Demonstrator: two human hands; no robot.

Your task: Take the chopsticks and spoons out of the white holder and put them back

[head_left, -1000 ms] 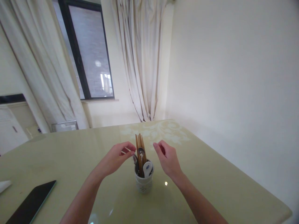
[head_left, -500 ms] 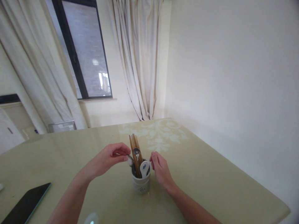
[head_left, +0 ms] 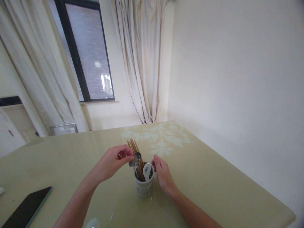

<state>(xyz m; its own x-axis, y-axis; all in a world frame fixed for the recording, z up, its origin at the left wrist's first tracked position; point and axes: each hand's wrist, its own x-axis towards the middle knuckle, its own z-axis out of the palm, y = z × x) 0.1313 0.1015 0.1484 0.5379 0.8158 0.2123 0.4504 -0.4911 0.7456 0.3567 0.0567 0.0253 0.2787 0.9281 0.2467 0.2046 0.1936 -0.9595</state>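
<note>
A pale ceramic utensil cup stands upright on the table, with dots on its side. Several wooden chopsticks lean to the left in it, beside a white ceramic spoon with a blue mark and a metal spoon. Thumb and fingers of my left hand pinch a second metal spoon by its bowl at the cup's left side; its lower end is hidden. My right hand has its fingers curled against the right rim of the cup, fingertips partly hidden.
A dark tablet-like device lies on the glossy greenish table at the left. A clear rounded object shows at the front edge of view. Beyond the table are a wall, curtains and a window.
The chopsticks have tipped further left and the cup has shifted slightly right, its dotted pattern looking different. The spoon in my left hand now shows more of its bowl. My right hand has barely moved.
</note>
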